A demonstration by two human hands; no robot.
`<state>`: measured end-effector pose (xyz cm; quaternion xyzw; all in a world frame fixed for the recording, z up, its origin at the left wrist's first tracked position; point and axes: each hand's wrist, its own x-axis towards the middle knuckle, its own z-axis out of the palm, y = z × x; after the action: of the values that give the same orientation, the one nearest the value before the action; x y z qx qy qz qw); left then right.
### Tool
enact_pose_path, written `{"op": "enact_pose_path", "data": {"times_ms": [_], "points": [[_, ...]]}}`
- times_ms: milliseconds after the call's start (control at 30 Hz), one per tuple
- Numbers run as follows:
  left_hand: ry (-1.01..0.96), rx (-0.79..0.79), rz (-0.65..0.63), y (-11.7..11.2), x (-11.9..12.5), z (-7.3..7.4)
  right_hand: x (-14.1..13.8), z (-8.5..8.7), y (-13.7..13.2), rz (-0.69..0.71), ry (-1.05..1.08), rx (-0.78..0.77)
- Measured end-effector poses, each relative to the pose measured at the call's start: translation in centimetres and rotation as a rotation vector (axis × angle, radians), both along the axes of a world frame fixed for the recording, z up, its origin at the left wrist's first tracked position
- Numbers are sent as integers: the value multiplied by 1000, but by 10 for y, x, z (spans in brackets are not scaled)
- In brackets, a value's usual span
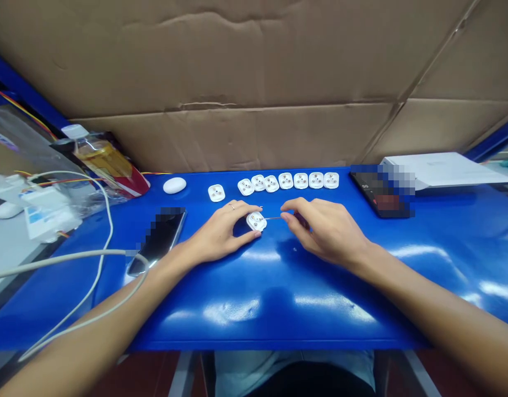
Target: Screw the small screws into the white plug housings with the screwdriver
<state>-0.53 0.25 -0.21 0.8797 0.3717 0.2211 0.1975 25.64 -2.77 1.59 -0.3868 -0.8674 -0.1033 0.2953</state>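
Note:
A small white rounded-square plastic socket piece with metal contacts sits between the thumb and fingers of my left hand, close to the blue tabletop. In my right hand is a slim screwdriver. Its thin shaft points left and its tip meets the right side of the socket piece. Most of its dark reddish handle is hidden in my palm. Behind my hands stands a row of similar white socket pieces, and one more socket piece lies apart on the left.
A white oval case and a phone lie left, near a tilted bottle. White cables loop across my left forearm. Rightward are a dark phone-like device and a white box. Cardboard walls the back.

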Motion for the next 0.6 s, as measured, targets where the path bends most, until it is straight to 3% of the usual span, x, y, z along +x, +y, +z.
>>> {"op": "enact_pose_path", "data": {"times_ms": [167, 367, 600], "points": [[-6, 9, 0, -1, 0, 1, 0, 1, -1, 101, 80, -71], [2, 5, 5, 0, 0, -1, 0, 1, 0, -11, 30, -83], [-7, 8, -1, 0, 0, 0, 1, 2, 0, 121, 83, -96]]}}
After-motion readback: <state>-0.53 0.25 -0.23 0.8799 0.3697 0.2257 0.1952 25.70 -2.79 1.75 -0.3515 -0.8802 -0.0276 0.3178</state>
